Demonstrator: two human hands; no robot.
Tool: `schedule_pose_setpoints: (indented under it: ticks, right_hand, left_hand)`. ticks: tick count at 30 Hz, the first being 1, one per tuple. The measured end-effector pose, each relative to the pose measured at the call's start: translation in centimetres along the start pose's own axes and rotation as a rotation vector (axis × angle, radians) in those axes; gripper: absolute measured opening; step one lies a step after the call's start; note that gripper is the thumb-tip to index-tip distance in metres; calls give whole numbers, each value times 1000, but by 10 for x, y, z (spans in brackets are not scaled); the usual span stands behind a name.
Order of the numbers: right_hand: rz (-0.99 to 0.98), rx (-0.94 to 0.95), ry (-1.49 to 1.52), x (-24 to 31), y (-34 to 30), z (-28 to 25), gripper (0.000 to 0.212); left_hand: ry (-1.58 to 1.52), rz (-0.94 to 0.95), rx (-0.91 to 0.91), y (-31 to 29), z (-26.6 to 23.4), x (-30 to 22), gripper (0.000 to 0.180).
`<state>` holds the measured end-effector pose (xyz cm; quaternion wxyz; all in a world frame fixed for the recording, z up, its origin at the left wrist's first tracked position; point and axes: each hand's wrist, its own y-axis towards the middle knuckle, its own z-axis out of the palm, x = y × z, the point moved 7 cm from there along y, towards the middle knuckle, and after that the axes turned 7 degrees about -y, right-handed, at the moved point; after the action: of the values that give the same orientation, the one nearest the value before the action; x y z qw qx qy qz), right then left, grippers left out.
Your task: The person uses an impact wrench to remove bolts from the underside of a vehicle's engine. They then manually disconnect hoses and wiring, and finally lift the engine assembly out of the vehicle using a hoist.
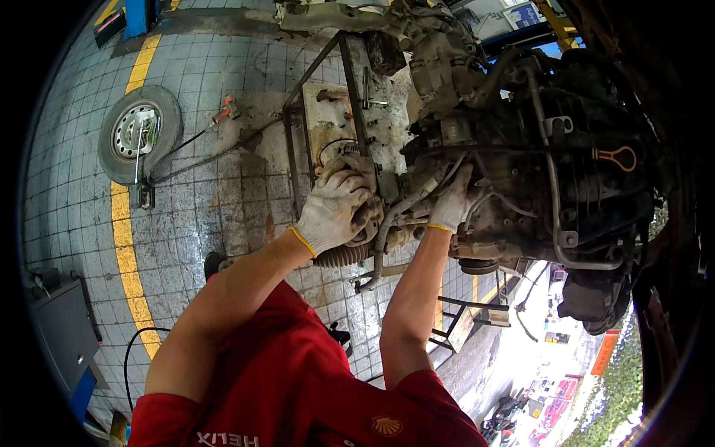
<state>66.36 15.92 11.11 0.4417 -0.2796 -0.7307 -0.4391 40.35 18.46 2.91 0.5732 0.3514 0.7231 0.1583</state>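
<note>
A large dirty engine (514, 179) fills the right half of the head view. My left hand (339, 201), in a white work glove with a yellow cuff, has its fingers curled over a grimy metal part (363, 226) at the engine's left side. Just below that part is a ribbed rubber boot (342, 256). My right hand (456, 200), gloved alike, reaches in among the hoses and cables on the engine's near left side. Its fingertips are largely hidden there. A grey hose (408, 203) runs between my two hands.
A metal frame stand (289, 149) is under the engine's left side. On the tiled floor lie a wheel (167, 123) with tools on it and an orange air tool (225, 109) with its hose. A dipstick with an orange loop handle (617, 158) sticks out at right.
</note>
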Motion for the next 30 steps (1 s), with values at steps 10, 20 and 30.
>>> schedule_pose_setpoints:
  ticks: [10,20,30]
  right_hand:
    - [-11,11,-142,9,-6,0,62]
    - [-138,-75,-250,-9,4,-4,44]
    - [96,16,-64,-18,14,-11,71]
  left_hand:
    - [42,-6,6,-3,0,4,29]
    - [71,39,-21,-9,2,6,30]
    - [80,8,38,-9,5,1,33]
